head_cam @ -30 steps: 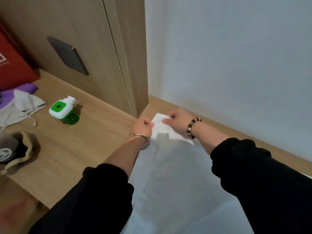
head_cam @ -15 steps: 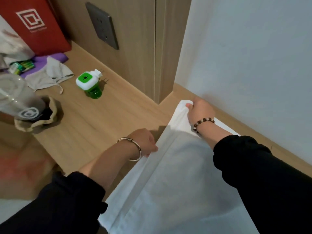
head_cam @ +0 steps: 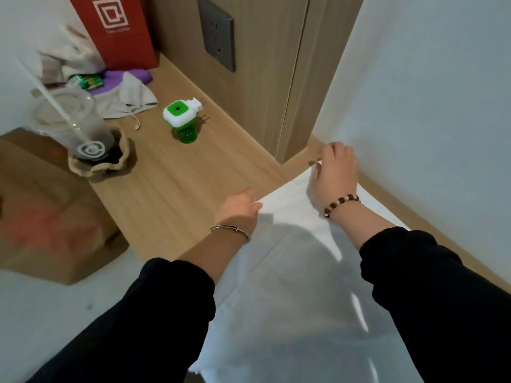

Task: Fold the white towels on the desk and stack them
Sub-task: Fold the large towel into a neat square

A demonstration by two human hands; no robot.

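One white towel [head_cam: 290, 286] lies spread over the wooden desk [head_cam: 177, 189] and runs from the wall corner down to the bottom of the view. My left hand [head_cam: 237, 207] pinches the towel's left corner, thumb on top of the cloth. My right hand [head_cam: 334, 172] rests palm down on the far corner by the wall, its fingers loosely bent past the towel's edge. Both forearms in black sleeves cover parts of the towel. No other white towel shows.
A green and white plug-in device [head_cam: 181, 120] stands on the desk to the left. Further left are a plastic cup with a straw [head_cam: 74, 125], a grey cloth [head_cam: 130, 98], a red bag [head_cam: 116, 29] and a brown paper bag [head_cam: 47, 217]. A wall socket [head_cam: 218, 40] sits on the wooden panel.
The view swung left. My hands moved apart from the towel's far corner: the left slid along the edge to the left corner, while the right stayed at the far corner.
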